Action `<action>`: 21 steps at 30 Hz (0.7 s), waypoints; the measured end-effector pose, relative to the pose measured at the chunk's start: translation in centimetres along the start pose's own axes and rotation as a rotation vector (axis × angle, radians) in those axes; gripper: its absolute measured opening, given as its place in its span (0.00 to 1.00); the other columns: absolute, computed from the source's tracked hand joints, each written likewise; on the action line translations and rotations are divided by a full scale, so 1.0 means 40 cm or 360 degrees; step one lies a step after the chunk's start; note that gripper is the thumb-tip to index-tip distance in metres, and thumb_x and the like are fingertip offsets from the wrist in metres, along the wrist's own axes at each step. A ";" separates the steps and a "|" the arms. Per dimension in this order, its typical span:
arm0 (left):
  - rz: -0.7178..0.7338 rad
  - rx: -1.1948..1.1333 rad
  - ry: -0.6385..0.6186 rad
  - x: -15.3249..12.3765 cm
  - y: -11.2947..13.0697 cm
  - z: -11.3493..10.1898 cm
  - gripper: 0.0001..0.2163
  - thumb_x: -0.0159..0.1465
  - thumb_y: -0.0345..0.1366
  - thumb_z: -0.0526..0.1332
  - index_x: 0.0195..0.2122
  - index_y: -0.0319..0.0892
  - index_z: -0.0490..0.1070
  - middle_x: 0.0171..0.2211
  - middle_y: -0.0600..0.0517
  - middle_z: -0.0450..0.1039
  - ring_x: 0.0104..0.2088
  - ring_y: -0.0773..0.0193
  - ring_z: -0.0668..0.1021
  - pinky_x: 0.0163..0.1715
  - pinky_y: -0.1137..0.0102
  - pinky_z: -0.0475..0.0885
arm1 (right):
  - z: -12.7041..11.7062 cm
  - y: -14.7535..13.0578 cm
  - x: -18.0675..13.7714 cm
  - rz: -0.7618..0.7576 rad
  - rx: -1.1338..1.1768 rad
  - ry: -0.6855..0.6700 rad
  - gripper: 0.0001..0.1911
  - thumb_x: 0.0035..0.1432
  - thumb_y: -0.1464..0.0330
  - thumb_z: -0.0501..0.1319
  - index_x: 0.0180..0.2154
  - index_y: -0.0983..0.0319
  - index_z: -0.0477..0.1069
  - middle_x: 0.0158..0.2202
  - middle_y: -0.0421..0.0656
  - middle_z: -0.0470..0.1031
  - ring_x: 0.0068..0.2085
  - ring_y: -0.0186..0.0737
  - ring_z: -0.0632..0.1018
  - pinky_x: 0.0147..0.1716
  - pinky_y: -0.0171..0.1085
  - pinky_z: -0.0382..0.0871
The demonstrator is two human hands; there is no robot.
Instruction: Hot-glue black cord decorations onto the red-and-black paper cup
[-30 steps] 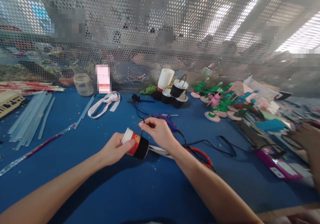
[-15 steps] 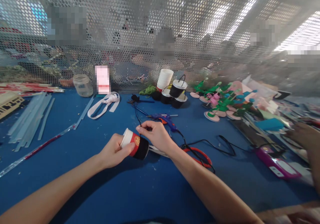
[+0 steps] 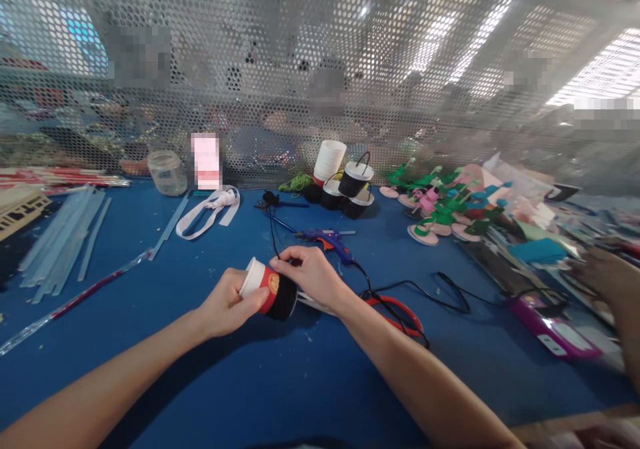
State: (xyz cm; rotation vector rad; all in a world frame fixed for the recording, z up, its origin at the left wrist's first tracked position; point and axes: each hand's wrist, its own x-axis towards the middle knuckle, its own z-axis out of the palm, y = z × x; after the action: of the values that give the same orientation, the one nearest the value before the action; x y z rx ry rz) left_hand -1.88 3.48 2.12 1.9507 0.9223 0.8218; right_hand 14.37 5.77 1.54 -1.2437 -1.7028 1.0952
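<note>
My left hand (image 3: pixel 231 305) is closed round a paper cup (image 3: pixel 269 290) that lies tilted, its white rim to the left. The cup is red with a gold emblem, and black yarn covers its base end. My right hand (image 3: pixel 307 272) pinches a strand of black yarn (image 3: pixel 273 232) against the cup's upper side. That strand runs back to a small dark bundle (image 3: pixel 271 199) near the pliers-like tool. Behind my right hand lies a blue glue gun (image 3: pixel 330 241) with an orange trigger.
Black-wrapped cups with handles (image 3: pixel 356 179) stand beside a stack of white cups (image 3: pixel 330 159). Green and pink figures (image 3: pixel 440 205) crowd the right. A purple power strip (image 3: pixel 555 329) lies near another person's hand (image 3: pixel 603 272). Glue sticks (image 3: pixel 65 245), a jar (image 3: pixel 167 172) and white ribbon (image 3: pixel 213 209) are left.
My right hand has moved slightly down and left with the yarn, closer to the cup. My left hand keeps the cup in nearly the same place.
</note>
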 end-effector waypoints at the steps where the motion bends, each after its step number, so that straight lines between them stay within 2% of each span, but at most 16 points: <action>1: 0.0004 -0.0005 -0.0004 0.000 -0.001 0.000 0.17 0.55 0.41 0.50 0.12 0.41 0.50 0.12 0.58 0.49 0.15 0.75 0.53 0.15 0.75 0.49 | 0.000 0.000 0.000 0.0007 0.0007 -0.0006 0.10 0.47 0.63 0.58 0.23 0.64 0.69 0.20 0.37 0.65 0.21 0.29 0.63 0.21 0.30 0.58; 9: 0.0044 0.0006 0.0007 -0.002 0.006 0.000 0.17 0.55 0.40 0.50 0.12 0.41 0.50 0.12 0.58 0.49 0.14 0.75 0.53 0.15 0.75 0.50 | 0.001 -0.002 0.001 0.0037 0.0000 -0.0064 0.12 0.49 0.63 0.57 0.24 0.65 0.70 0.21 0.38 0.68 0.23 0.31 0.66 0.24 0.31 0.60; 13: 0.0009 -0.0004 0.0126 -0.001 0.002 -0.004 0.17 0.55 0.40 0.51 0.12 0.40 0.52 0.13 0.57 0.50 0.15 0.74 0.54 0.16 0.75 0.51 | -0.009 -0.009 0.000 0.0097 0.0055 -0.0122 0.20 0.54 0.57 0.50 0.28 0.66 0.72 0.26 0.43 0.72 0.29 0.35 0.71 0.30 0.34 0.64; 16: -0.0034 -0.0066 0.0240 0.000 -0.008 -0.006 0.15 0.56 0.40 0.51 0.14 0.39 0.56 0.14 0.57 0.53 0.16 0.74 0.56 0.17 0.75 0.53 | -0.025 -0.020 -0.011 0.0233 0.0295 -0.0309 0.26 0.55 0.53 0.44 0.32 0.65 0.71 0.28 0.44 0.73 0.30 0.36 0.73 0.29 0.36 0.67; 19: -0.0057 -0.0135 0.0230 0.004 -0.016 -0.008 0.15 0.55 0.40 0.53 0.15 0.38 0.59 0.15 0.56 0.56 0.18 0.73 0.57 0.19 0.76 0.55 | -0.039 -0.025 -0.026 0.0287 0.0442 -0.0549 0.22 0.54 0.54 0.48 0.34 0.64 0.70 0.27 0.43 0.72 0.29 0.35 0.73 0.28 0.36 0.69; 21: -0.0140 -0.0214 0.0188 0.009 -0.019 -0.010 0.14 0.53 0.41 0.56 0.17 0.37 0.62 0.17 0.56 0.59 0.19 0.73 0.60 0.20 0.76 0.57 | -0.045 -0.021 -0.034 0.0257 0.0406 -0.0516 0.18 0.53 0.57 0.52 0.36 0.64 0.69 0.28 0.42 0.71 0.28 0.34 0.73 0.27 0.35 0.70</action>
State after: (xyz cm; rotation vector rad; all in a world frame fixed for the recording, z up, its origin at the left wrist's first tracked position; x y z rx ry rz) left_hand -2.24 4.25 1.71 1.7491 0.9894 0.9317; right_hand 16.06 4.71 2.85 -1.0994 -1.6469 1.6297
